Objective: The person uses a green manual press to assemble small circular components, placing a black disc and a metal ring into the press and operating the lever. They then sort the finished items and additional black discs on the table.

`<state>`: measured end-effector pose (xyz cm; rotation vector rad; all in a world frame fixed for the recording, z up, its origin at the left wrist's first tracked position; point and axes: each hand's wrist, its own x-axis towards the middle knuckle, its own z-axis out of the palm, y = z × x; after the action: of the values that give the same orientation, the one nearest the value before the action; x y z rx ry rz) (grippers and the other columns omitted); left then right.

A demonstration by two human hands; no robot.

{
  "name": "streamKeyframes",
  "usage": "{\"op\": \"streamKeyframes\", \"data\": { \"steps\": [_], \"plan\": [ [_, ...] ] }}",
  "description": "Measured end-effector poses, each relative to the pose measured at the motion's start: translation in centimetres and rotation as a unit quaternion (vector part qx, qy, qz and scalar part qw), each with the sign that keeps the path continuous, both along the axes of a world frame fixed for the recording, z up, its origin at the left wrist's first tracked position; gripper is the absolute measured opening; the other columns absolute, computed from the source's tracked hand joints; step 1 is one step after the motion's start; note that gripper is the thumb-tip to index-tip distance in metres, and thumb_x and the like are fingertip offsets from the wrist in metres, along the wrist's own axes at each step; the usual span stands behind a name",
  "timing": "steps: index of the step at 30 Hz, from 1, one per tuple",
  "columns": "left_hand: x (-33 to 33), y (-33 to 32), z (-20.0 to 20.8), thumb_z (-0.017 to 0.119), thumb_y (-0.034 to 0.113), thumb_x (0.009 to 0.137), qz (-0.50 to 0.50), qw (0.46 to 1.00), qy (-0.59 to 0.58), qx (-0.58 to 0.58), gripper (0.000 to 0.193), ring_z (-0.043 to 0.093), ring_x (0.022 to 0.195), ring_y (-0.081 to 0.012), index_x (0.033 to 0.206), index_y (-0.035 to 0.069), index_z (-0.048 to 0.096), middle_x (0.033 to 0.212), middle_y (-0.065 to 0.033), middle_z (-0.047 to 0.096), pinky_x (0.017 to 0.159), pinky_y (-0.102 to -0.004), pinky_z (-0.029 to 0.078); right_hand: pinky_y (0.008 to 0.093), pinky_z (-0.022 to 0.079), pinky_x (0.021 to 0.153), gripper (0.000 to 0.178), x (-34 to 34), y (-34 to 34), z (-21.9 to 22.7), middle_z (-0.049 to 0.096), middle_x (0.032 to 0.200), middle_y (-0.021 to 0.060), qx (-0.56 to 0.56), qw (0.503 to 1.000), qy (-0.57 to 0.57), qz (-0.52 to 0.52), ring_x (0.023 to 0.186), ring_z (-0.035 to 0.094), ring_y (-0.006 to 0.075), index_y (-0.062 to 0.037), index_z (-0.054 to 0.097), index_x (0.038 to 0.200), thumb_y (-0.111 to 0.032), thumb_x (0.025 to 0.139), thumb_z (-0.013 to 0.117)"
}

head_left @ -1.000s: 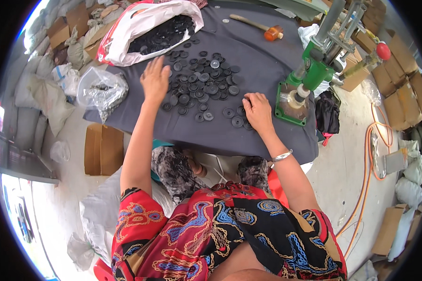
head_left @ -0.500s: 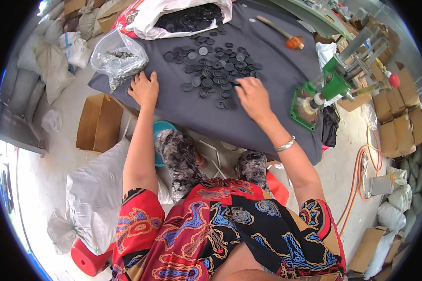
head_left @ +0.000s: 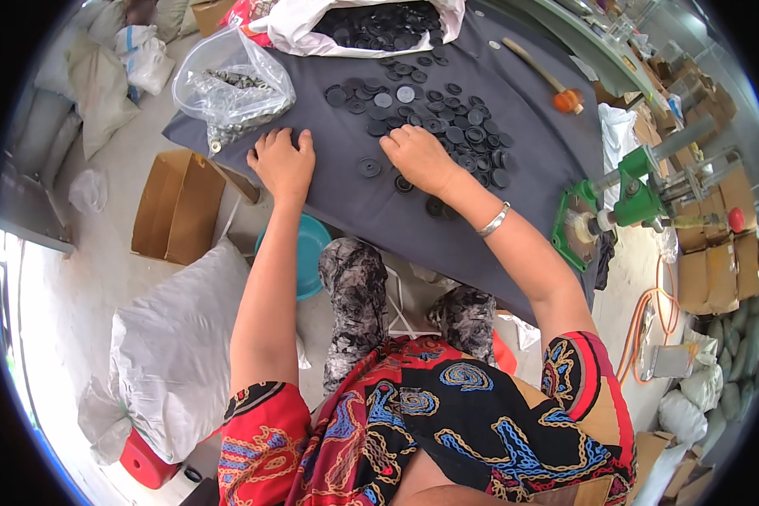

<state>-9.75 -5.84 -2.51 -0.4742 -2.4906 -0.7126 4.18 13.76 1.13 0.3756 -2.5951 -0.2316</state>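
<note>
Black round plastic discs (head_left: 474, 135) lie in a loose pile on a dark grey cloth-covered table (head_left: 337, 198). My right hand (head_left: 422, 158) is at the pile's near left side, its fingers bent and held together. Its fingertips point down among the discs, and whatever they hold is hidden. A single disc (head_left: 368, 167) lies apart, just left of that hand. My left hand (head_left: 284, 164) rests at the table's near left edge, fingers apart and nothing in it. Beside it stands an open clear plastic bag (head_left: 232, 84) with small metal parts inside.
A white sack (head_left: 299, 34) of more discs lies open at the table's far side. An orange-headed mallet (head_left: 565, 99) is far right, and a green hand press (head_left: 578, 223) stands at the right edge. A cardboard box (head_left: 177, 207) and a teal basin (head_left: 312, 257) are below the table.
The view has shifted. My right hand has moved left across the near side of the pile, and a disc now lies alone left of it. The left hand remains by the clear bag.
</note>
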Motion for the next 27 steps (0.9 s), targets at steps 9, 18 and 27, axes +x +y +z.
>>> {"op": "streamKeyframes", "data": {
  "steps": [9,18,27],
  "plan": [
    [0.0,0.0,-0.3,0.063,0.037,0.083,-0.015,1.0,0.006,0.012,0.034,0.055,0.115,-0.0252,0.099,0.008,0.071,0.112,-0.0056,0.067,0.104,-0.0516,0.031,0.0452,0.047,0.078,0.021,-1.8,-0.2,2.3,0.07,0.086,0.0125,-0.246,0.95,-0.145,-0.122,0.083,0.066,0.0293,-0.0049,0.069,0.093,-0.012,0.085,0.05],
    [-0.1,-0.1,-0.1,0.063,0.036,0.083,-0.018,1.0,0.006,0.012,0.032,0.055,0.114,-0.0252,0.097,0.009,0.071,0.111,-0.0053,0.067,0.103,-0.0519,0.032,0.0429,0.048,0.079,0.023,-4.5,-2.9,1.2,0.069,0.09,0.0173,-0.417,0.889,-0.178,-0.062,0.086,0.065,0.0345,-0.0016,0.068,0.099,-0.011,0.086,0.052],
    [0.1,-0.1,0.0,0.063,0.035,0.083,-0.023,0.999,0.013,0.024,0.03,0.056,0.112,-0.0256,0.096,0.009,0.072,0.109,-0.005,0.068,0.103,-0.0509,0.033,0.0476,0.033,0.105,0.045,-0.4,-3.1,1.1,0.053,0.129,0.0202,-0.177,0.967,-0.162,-0.087,0.123,0.048,0.0333,-0.005,0.053,0.129,-0.031,0.092,0.055]
  ]
}}
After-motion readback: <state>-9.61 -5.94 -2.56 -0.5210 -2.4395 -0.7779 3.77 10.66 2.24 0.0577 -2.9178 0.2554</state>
